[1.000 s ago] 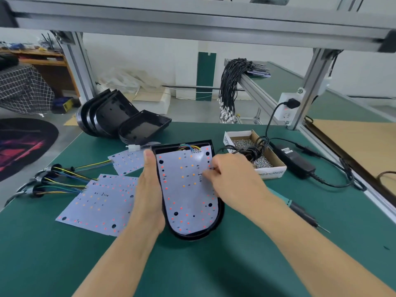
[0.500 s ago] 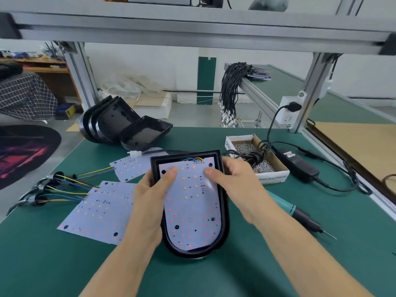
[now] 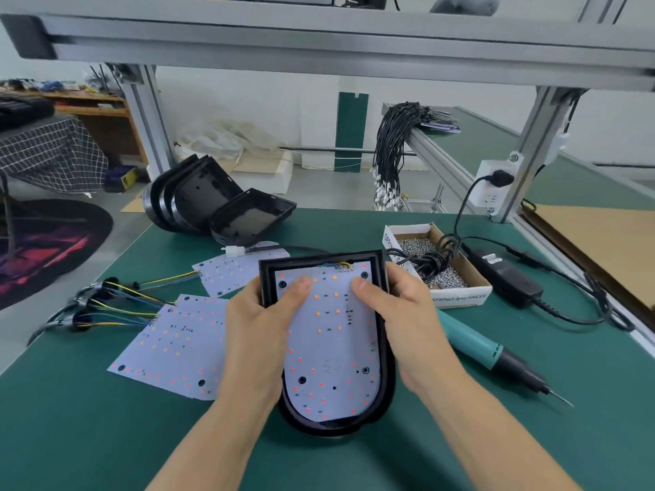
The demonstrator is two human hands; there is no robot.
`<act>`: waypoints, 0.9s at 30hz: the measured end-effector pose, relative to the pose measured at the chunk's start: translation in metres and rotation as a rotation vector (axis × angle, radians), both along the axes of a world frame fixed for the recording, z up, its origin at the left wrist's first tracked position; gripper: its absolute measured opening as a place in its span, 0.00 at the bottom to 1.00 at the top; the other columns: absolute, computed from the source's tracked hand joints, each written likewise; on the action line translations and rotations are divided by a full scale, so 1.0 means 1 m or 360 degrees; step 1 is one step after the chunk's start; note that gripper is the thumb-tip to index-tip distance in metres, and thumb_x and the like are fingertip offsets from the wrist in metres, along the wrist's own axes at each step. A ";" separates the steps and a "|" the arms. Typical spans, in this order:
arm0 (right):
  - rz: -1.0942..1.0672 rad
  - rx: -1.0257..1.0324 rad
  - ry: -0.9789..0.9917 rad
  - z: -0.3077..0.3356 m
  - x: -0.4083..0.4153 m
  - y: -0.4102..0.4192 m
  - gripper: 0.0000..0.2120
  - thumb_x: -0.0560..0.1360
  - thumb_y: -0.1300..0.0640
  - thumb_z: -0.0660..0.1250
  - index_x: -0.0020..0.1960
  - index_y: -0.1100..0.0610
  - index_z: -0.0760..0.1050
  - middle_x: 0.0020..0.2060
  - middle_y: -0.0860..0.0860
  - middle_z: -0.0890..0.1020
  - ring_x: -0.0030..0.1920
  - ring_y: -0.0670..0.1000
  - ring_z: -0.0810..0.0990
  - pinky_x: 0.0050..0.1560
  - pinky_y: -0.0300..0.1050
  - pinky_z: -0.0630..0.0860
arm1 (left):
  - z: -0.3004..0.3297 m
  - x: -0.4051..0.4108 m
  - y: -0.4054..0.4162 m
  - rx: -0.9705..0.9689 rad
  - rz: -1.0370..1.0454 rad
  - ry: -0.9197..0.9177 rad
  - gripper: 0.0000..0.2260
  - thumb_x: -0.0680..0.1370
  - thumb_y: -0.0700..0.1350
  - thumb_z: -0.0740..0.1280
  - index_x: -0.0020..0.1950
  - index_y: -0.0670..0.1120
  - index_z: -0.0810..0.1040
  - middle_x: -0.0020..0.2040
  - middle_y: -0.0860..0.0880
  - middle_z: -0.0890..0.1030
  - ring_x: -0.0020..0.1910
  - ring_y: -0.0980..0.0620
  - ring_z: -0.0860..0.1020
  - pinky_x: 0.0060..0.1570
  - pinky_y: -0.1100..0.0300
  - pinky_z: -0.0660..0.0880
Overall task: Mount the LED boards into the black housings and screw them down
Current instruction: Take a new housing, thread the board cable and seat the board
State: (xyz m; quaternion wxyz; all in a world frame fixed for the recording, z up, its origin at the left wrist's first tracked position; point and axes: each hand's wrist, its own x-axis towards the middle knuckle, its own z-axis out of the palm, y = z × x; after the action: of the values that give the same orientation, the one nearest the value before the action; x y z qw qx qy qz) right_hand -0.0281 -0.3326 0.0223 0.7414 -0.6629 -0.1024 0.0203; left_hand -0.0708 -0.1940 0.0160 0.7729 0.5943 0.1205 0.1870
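A black housing [image 3: 387, 363] sits in front of me on the green mat, with a white LED board [image 3: 331, 349] lying inside it. My left hand [image 3: 258, 334] grips the housing's left rim, thumb pressing on the board near its top. My right hand [image 3: 407, 313] grips the right rim, its thumb also on the board. Coloured wires [image 3: 340, 266] leave the board's top edge. Loose LED boards [image 3: 177, 343] with wire tails lie to the left. A teal electric screwdriver [image 3: 489, 352] lies to the right.
Several empty black housings [image 3: 212, 210] are stacked at the back left. A cardboard box of screws [image 3: 457, 297] stands at the right, with a coiled cable on it. A black power adapter [image 3: 507, 278] and its cord lie further right. An aluminium frame spans overhead.
The housing with its board has come nearer to me. My right hand moved from the board's face to the housing's right rim, and both thumbs now press the board's upper part.
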 end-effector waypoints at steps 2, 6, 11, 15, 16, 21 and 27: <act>0.0041 0.0034 0.0049 0.000 0.000 -0.002 0.03 0.75 0.65 0.67 0.44 0.61 0.79 0.38 0.52 0.82 0.39 0.51 0.78 0.44 0.47 0.75 | 0.002 -0.003 -0.001 0.0018 -0.0052 -0.0028 0.10 0.66 0.40 0.76 0.46 0.43 0.82 0.45 0.40 0.85 0.45 0.38 0.83 0.46 0.44 0.81; -0.0023 0.0194 0.0072 -0.006 0.000 -0.005 0.01 0.74 0.65 0.68 0.43 0.62 0.78 0.41 0.60 0.80 0.41 0.56 0.77 0.49 0.60 0.76 | 0.007 -0.008 -0.005 -0.0091 -0.0237 -0.0058 0.19 0.62 0.37 0.78 0.52 0.42 0.81 0.47 0.43 0.85 0.45 0.43 0.84 0.41 0.55 0.81; 0.0073 -0.0015 -0.0251 -0.008 -0.008 -0.008 0.05 0.72 0.59 0.69 0.48 0.57 0.79 0.45 0.57 0.83 0.45 0.53 0.81 0.49 0.53 0.77 | 0.016 -0.004 0.006 -0.0223 -0.0411 0.0084 0.13 0.64 0.44 0.74 0.47 0.42 0.85 0.47 0.43 0.85 0.46 0.45 0.84 0.44 0.54 0.82; 0.0452 0.0040 -0.0083 0.002 -0.002 -0.030 0.16 0.71 0.43 0.71 0.51 0.54 0.81 0.47 0.52 0.84 0.47 0.47 0.81 0.47 0.39 0.77 | 0.015 -0.009 0.010 -0.0130 -0.0370 -0.0074 0.12 0.60 0.43 0.76 0.42 0.48 0.86 0.43 0.47 0.86 0.43 0.52 0.84 0.41 0.62 0.79; 0.0502 0.0130 0.0140 0.007 0.003 -0.037 0.23 0.69 0.34 0.68 0.50 0.53 0.82 0.47 0.52 0.83 0.45 0.48 0.81 0.43 0.38 0.77 | 0.014 -0.012 0.011 -0.0026 -0.0389 -0.0142 0.14 0.59 0.43 0.78 0.43 0.50 0.86 0.43 0.49 0.86 0.44 0.55 0.83 0.43 0.66 0.77; 0.1045 -0.0334 0.0817 0.014 0.027 -0.030 0.36 0.73 0.31 0.50 0.52 0.59 0.82 0.53 0.59 0.82 0.52 0.57 0.80 0.59 0.52 0.73 | 0.015 -0.018 0.006 0.0361 -0.0731 -0.0445 0.14 0.66 0.52 0.77 0.49 0.51 0.85 0.46 0.52 0.85 0.50 0.57 0.81 0.49 0.69 0.74; 0.1266 -0.0167 0.0451 0.026 0.028 -0.025 0.17 0.79 0.47 0.59 0.58 0.54 0.80 0.54 0.50 0.83 0.55 0.48 0.80 0.56 0.39 0.75 | 0.017 -0.016 0.013 0.0279 -0.0735 -0.0396 0.17 0.65 0.55 0.77 0.49 0.49 0.84 0.52 0.49 0.85 0.56 0.53 0.81 0.52 0.68 0.74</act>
State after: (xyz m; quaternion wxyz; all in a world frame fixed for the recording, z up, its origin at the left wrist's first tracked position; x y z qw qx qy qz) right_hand -0.0001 -0.3577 0.0479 0.6478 -0.5992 -0.2461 0.4009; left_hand -0.0864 -0.1812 0.0334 0.7496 0.6430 -0.1306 0.0870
